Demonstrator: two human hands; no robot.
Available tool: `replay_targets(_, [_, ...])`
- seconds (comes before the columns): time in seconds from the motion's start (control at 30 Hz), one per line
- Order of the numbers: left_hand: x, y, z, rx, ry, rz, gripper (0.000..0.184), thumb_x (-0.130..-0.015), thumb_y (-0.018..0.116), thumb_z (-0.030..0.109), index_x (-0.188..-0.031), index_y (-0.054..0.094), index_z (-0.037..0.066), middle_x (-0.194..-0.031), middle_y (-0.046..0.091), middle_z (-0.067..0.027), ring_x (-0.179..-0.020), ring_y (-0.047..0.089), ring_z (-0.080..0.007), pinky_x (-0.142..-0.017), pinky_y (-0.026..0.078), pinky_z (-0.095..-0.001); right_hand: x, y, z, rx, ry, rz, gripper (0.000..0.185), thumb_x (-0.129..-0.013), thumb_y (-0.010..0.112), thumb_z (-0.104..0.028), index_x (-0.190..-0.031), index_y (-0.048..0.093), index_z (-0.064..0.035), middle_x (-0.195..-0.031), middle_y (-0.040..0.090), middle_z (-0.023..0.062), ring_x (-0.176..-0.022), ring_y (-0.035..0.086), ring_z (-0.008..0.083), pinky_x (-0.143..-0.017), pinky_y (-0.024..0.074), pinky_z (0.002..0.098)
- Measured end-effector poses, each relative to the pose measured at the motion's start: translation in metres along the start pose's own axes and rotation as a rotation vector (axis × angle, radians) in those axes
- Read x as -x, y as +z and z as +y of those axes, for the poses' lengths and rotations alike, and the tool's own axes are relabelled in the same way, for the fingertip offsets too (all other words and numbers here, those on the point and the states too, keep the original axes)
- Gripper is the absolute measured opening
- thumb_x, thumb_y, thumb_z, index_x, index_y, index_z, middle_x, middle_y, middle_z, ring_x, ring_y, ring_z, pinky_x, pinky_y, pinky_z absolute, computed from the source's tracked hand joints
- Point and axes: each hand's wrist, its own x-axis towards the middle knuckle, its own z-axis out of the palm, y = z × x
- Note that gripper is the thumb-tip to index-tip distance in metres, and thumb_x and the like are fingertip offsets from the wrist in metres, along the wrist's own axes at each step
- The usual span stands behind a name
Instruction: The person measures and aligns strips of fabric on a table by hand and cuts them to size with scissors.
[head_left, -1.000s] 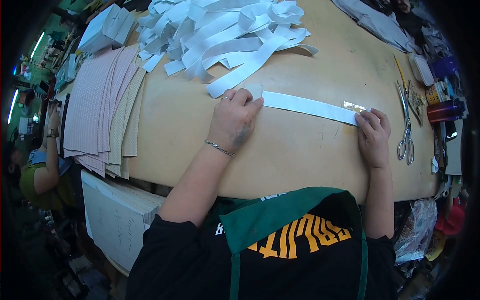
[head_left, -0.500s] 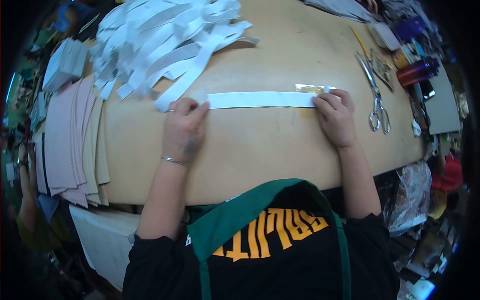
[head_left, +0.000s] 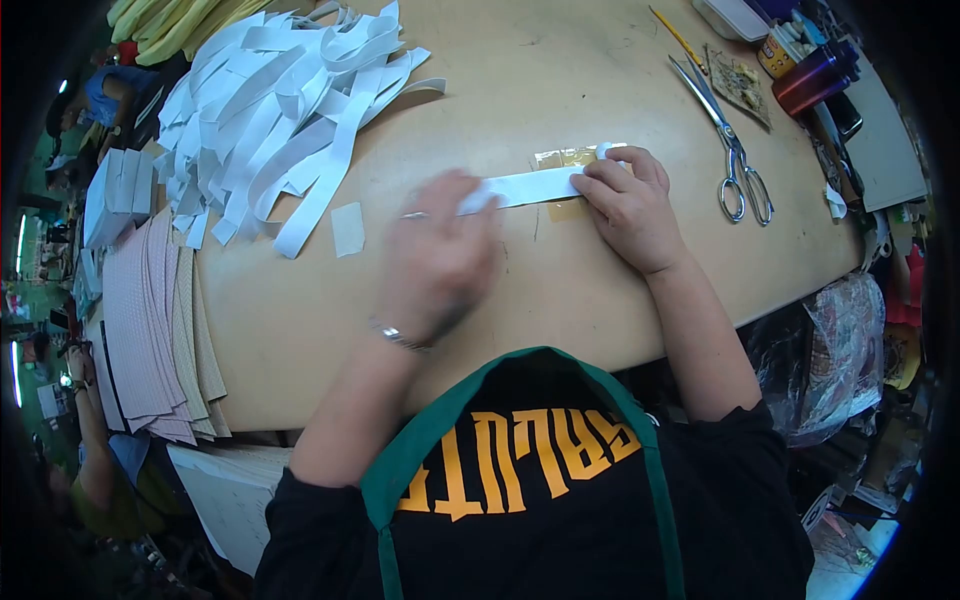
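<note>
A white strip (head_left: 535, 187) lies across the table between my two hands. My right hand (head_left: 627, 200) has its fingers closed on the strip's right end, beside a piece of clear tape (head_left: 565, 158) on the tabletop. Over the strip's left part is my left hand (head_left: 440, 245), blurred by motion, so its hold on the strip cannot be made out. A pale rectangular patch (head_left: 348, 230) shows on the table to its left. Farther left lies a tangled heap of white strips (head_left: 290, 100).
Scissors (head_left: 735, 150) and a yellow pencil (head_left: 678, 38) lie at the right, near a dark red bottle (head_left: 815, 78). Stacked patterned sheets (head_left: 150, 330) and a white block (head_left: 120, 195) are at the left. People are visible at the far left.
My left hand has moved right along the strip toward my right hand, uncovering the pale patch. The visible stretch of strip between my hands is shorter. The camera view has shifted.
</note>
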Motion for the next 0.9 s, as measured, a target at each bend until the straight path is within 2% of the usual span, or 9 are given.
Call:
replay_targets(0.03, [-0.009, 0.011, 0.009, 0.045, 0.082, -0.070, 0.023, -0.077, 0.062, 0.005, -0.100, 0.062, 0.002, -0.107, 0.057, -0.0149, -0.101, 0.056, -0.0316, -0.083, 0.047, -0.0382, 0.000, 0.000, 0.000, 0.000, 0.000, 0.001, 0.016, -0.072, 0.060, -0.012, -0.087, 0.064, -0.0161, -0.087, 0.059, -0.0040, -0.099, 0.053, 0.0207, -0.088, 0.0391, 0.0364])
replay_targets(0.13, [-0.023, 0.041, 0.022, -0.020, 0.105, -0.186, 0.022, -0.080, 0.061, 0.013, -0.100, 0.062, 0.002, -0.108, 0.057, -0.0134, -0.101, 0.057, -0.0294, -0.084, 0.047, -0.0390, 0.000, 0.002, 0.001, -0.003, -0.004, 0.022, 0.016, -0.071, 0.058, -0.014, -0.086, 0.064, -0.0157, -0.087, 0.058, -0.0037, -0.100, 0.053, 0.0206, -0.089, 0.0384, 0.0363])
replay_targets(0.23, [-0.027, 0.049, 0.016, 0.026, 0.032, -0.298, 0.023, -0.082, 0.061, 0.020, -0.099, 0.062, 0.004, -0.106, 0.058, -0.0118, -0.101, 0.056, -0.0273, -0.083, 0.047, -0.0388, 0.002, 0.003, 0.001, -0.002, 0.000, 0.036, 0.015, -0.071, 0.058, -0.015, -0.084, 0.065, -0.0155, -0.087, 0.058, -0.0031, -0.101, 0.053, 0.0209, -0.089, 0.0380, 0.0364])
replay_targets(0.43, [-0.016, 0.033, 0.003, -0.091, 0.005, -0.315, 0.021, -0.083, 0.060, 0.023, -0.098, 0.063, 0.009, -0.108, 0.057, -0.0112, -0.104, 0.054, -0.0269, -0.084, 0.045, -0.0397, 0.002, 0.003, 0.002, -0.013, -0.004, 0.031, 0.014, -0.071, 0.058, -0.015, -0.084, 0.065, -0.0154, -0.087, 0.058, -0.0026, -0.101, 0.052, 0.0214, -0.090, 0.0376, 0.0370])
replay_targets(0.53, [-0.015, 0.027, 0.000, -0.212, -0.003, -0.364, 0.023, -0.083, 0.060, 0.022, -0.097, 0.063, 0.004, -0.105, 0.057, -0.0125, -0.102, 0.055, -0.0267, -0.085, 0.045, -0.0408, 0.002, 0.003, 0.002, -0.005, -0.005, 0.026, 0.013, -0.072, 0.058, -0.015, -0.083, 0.064, -0.0154, -0.087, 0.058, -0.0030, -0.101, 0.052, 0.0215, -0.090, 0.0378, 0.0373])
replay_targets(0.63, [-0.027, 0.035, 0.017, -0.255, 0.067, -0.306, 0.022, -0.082, 0.059, 0.016, -0.094, 0.060, -0.002, -0.101, 0.056, -0.0145, -0.098, 0.057, -0.0273, -0.082, 0.046, -0.0392, 0.001, 0.003, 0.001, -0.002, -0.001, 0.014, 0.011, -0.072, 0.059, -0.015, -0.081, 0.064, -0.0152, -0.087, 0.058, -0.0033, -0.100, 0.052, 0.0214, -0.089, 0.0379, 0.0376])
replay_targets(0.73, [-0.030, 0.065, 0.033, -0.052, 0.198, -0.165, 0.019, -0.081, 0.057, 0.010, -0.090, 0.056, -0.006, -0.097, 0.055, -0.0163, -0.095, 0.057, -0.0293, -0.079, 0.047, -0.0371, 0.000, 0.002, 0.001, -0.039, 0.010, 0.029, 0.011, -0.072, 0.059, -0.015, -0.081, 0.064, -0.0153, -0.087, 0.058, -0.0032, -0.100, 0.053, 0.0212, -0.090, 0.0378, 0.0376])
replay_targets(0.83, [-0.024, 0.068, 0.027, 0.099, -0.044, -0.276, 0.018, -0.079, 0.056, 0.007, -0.093, 0.055, -0.005, -0.095, 0.054, -0.0163, -0.092, 0.057, -0.0308, -0.077, 0.048, -0.0353, 0.002, 0.005, 0.003, -0.045, 0.003, 0.057, 0.012, -0.072, 0.059, -0.015, -0.082, 0.065, -0.0158, -0.087, 0.058, -0.0030, -0.101, 0.052, 0.0210, -0.091, 0.0372, 0.0377])
replay_targets(0.9, [-0.018, 0.059, 0.023, -0.029, 0.001, -0.224, 0.020, -0.081, 0.057, 0.008, -0.098, 0.057, -0.002, -0.094, 0.054, -0.0149, -0.091, 0.057, -0.0294, -0.077, 0.048, -0.0368, 0.004, 0.005, 0.003, -0.038, 0.006, 0.052, 0.013, -0.072, 0.059, -0.015, -0.083, 0.065, -0.0162, -0.088, 0.058, -0.0029, -0.101, 0.052, 0.0211, -0.091, 0.0369, 0.0377])
